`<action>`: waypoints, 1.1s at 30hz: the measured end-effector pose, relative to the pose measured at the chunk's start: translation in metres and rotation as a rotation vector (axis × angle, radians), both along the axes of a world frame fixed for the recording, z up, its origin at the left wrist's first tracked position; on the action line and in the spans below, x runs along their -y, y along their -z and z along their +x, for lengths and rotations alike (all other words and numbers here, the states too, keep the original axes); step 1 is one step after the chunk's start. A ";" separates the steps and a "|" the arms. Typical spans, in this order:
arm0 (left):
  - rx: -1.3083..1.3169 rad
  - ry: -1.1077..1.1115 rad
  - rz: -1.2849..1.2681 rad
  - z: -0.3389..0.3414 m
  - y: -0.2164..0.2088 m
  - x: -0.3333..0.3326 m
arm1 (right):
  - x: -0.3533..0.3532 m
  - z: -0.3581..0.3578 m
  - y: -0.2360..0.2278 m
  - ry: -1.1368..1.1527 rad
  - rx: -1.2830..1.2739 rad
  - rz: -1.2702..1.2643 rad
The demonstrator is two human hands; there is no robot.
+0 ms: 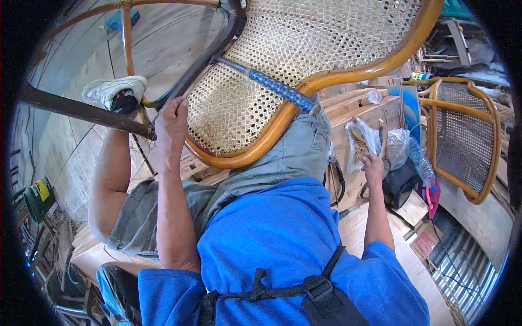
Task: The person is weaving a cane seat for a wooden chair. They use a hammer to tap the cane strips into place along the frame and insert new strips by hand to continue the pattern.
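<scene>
A large chair frame of orange-brown and dark bent rattan [261,149] with a woven cane panel [234,103] rests across my lap. My left hand [172,120] is closed at the panel's left side, its fingers curled round the dark part of the frame. Across the cane and the frame's rim lies a slim tool [280,89] with a blue patterned grip and a dark shaft. My right hand [373,168] is at a clear plastic bag [370,136] containing thin brownish pieces. Its fingers are pinched at the bag's near edge; what lies between them is too small to tell.
At the right stands another cane-panelled rattan piece [465,130]. Beside the bag are a plastic bottle [421,163], a second clear bag [397,146] and a black pouch [399,187]. A green container [37,201] sits far left. Wooden planks [348,103] lie beneath the frame.
</scene>
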State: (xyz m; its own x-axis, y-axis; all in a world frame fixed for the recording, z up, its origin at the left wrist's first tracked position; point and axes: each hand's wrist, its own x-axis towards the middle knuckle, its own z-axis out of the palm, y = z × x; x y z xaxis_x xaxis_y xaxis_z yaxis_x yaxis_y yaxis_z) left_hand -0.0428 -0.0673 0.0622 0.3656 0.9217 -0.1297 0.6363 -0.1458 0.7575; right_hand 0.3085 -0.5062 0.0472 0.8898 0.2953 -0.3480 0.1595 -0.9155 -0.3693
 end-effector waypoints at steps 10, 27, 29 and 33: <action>0.058 -0.028 -0.046 0.002 -0.014 0.000 | -0.015 0.001 -0.021 0.268 -0.158 0.137; 1.522 -0.214 -1.561 0.062 -0.036 0.082 | -0.292 -0.197 -0.128 -0.491 -0.482 0.371; 1.619 -0.316 -1.595 0.057 -0.023 0.080 | -0.303 -0.207 -0.121 -0.527 -0.456 0.351; 1.733 -0.289 -1.668 0.045 -0.010 0.076 | -0.308 -0.211 -0.119 -0.459 -0.579 0.384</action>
